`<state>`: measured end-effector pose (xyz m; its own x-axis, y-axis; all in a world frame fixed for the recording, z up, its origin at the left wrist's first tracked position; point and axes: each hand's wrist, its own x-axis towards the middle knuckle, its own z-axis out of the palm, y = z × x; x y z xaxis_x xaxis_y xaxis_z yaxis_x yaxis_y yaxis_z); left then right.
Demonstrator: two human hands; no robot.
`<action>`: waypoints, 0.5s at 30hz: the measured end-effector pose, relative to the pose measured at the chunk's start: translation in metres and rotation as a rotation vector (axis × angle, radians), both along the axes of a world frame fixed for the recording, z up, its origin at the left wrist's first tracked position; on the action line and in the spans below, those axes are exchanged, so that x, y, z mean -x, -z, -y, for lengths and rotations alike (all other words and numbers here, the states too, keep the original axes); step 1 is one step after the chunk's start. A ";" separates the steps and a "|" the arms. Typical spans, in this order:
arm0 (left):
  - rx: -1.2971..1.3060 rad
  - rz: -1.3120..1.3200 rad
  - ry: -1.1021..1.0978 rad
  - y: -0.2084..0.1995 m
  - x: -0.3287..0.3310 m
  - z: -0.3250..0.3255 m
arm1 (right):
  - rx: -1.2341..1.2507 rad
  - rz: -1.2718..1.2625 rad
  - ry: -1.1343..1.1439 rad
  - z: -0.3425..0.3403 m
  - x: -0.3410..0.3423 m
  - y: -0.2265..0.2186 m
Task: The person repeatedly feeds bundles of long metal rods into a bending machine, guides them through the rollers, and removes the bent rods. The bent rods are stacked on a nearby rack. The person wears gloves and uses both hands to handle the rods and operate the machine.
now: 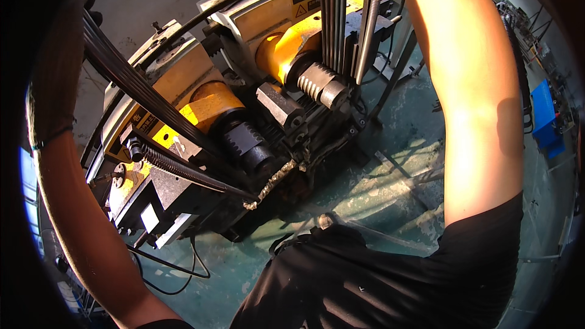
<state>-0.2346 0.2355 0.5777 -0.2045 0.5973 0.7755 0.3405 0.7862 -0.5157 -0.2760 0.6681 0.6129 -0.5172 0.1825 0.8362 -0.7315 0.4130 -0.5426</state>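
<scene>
At the dark left rim is my left hand [58,70] in a glove, raised and closed round the upper part of a bundle of long dark rods [137,88]. Those rods slant down to the near black cylindrical head of the machine [250,146]. A second bundle of dark rods [332,18] stands nearly upright by the far ridged metal head [323,85] and runs out at the top edge. My right arm reaches up beside it, and the right hand is out of the picture.
The machine has yellow and pale housings [195,79], coil springs [368,39] and a dark hose along its top. A black cable [177,274] loops on the worn green floor [396,189]. At the far right is a blue object [545,116].
</scene>
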 end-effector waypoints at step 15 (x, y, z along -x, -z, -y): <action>0.108 0.068 -0.192 0.057 -0.031 -0.046 | 0.040 0.142 0.130 -0.013 0.011 0.046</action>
